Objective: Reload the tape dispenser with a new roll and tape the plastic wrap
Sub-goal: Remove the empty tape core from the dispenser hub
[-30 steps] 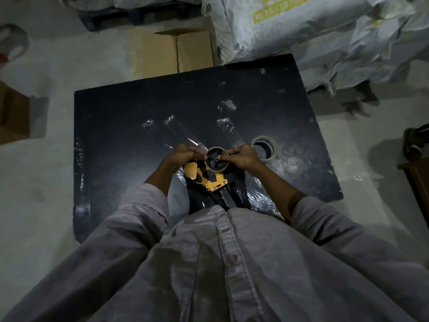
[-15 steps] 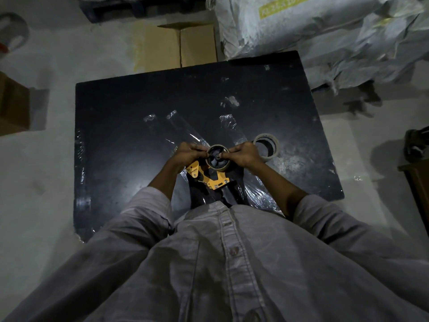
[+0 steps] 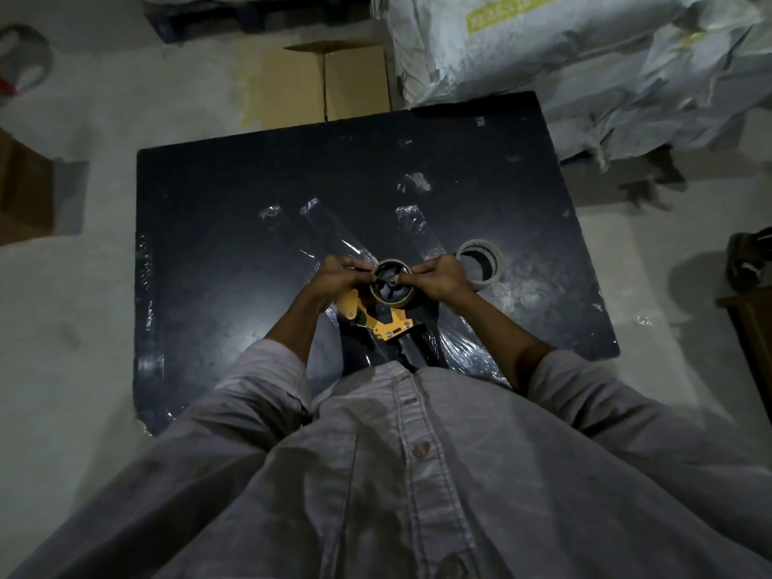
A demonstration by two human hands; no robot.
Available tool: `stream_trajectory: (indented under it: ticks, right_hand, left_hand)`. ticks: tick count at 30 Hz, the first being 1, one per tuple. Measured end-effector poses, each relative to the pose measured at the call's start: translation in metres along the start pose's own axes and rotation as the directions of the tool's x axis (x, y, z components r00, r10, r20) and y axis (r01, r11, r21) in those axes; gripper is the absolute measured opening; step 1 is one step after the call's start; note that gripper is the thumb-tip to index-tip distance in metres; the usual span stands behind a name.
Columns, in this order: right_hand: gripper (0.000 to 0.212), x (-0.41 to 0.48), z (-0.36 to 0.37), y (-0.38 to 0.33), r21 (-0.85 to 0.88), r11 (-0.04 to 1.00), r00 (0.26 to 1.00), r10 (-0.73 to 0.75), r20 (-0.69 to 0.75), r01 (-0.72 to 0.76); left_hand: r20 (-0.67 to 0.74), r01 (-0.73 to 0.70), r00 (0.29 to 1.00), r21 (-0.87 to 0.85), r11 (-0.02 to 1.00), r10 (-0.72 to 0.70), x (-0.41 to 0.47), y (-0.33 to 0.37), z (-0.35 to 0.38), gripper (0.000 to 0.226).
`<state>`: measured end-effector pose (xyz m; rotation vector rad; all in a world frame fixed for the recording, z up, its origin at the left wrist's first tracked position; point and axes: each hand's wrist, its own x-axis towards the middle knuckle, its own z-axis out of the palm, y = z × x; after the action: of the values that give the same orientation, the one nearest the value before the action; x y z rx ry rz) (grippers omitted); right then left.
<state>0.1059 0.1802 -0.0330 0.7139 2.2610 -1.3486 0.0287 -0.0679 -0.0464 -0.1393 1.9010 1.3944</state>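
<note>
The left hand [image 3: 339, 276] pinches the left edge of a tape roll [image 3: 392, 287] seated on the yellow tape dispenser [image 3: 376, 317], while the right hand [image 3: 438, 274] grips the roll's right side, a fingertip near the hub. The dispenser sits low over crinkled plastic wrap [image 3: 468, 353] spread on a black table [image 3: 234, 211]. Another roll [image 3: 479, 264] lies flat just beside the right hand. A cardboard box [image 3: 330, 87] stands beyond the table.

The black tabletop [image 3: 234, 211] looks smooth and faintly glossy under crinkled, shiny clear plastic wrap [image 3: 334, 231]. The yellow tape dispenser frame [image 3: 386, 323] looks like painted metal. The grey button-up shirt [image 3: 397, 474] is matt woven cloth.
</note>
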Motion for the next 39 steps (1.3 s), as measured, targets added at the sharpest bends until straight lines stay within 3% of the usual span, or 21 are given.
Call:
stream_trajectory:
  ticks: [20, 27, 30, 34, 36, 39]
  right_hand:
    - [0.039, -0.007, 0.009, -0.013, 0.058, 0.998, 0.996, 0.041, -0.081, -0.036]
    - [0.028, -0.011, 0.008, -0.013, 0.075, 0.997, 0.999, -0.023, -0.041, 0.027]
    - [0.035, -0.013, 0.007, -0.011, 0.121, 0.992, 1.0, -0.026, 0.014, 0.024]
    - [0.07, -0.013, 0.012, -0.007, 0.104, 0.994, 0.999, -0.029, -0.028, 0.031]
    - [0.07, -0.014, 0.014, -0.009, 0.087, 0.996, 0.999, -0.02, -0.047, 0.024]
    - [0.055, -0.015, 0.014, -0.017, 0.052, 0.999, 0.998, -0.01, -0.069, 0.014]
  left_hand:
    - [0.023, -0.003, 1.0, -0.093, 0.996, 0.005, -0.012, 0.001, -0.012, 0.043]
    - [0.044, -0.027, 0.999, -0.059, 0.998, 0.03, -0.021, 0.008, -0.013, 0.025]
    - [0.045, -0.034, 0.998, -0.033, 0.999, 0.035, -0.022, 0.007, -0.009, 0.028]
    - [0.038, -0.076, 0.996, -0.003, 0.997, 0.076, -0.024, 0.005, -0.004, 0.035]
    - [0.037, -0.09, 0.995, 0.012, 0.996, 0.09, -0.026, 0.005, -0.005, 0.035]
    - [0.029, -0.094, 0.995, 0.013, 0.995, 0.094, -0.03, 0.007, -0.004, 0.035]
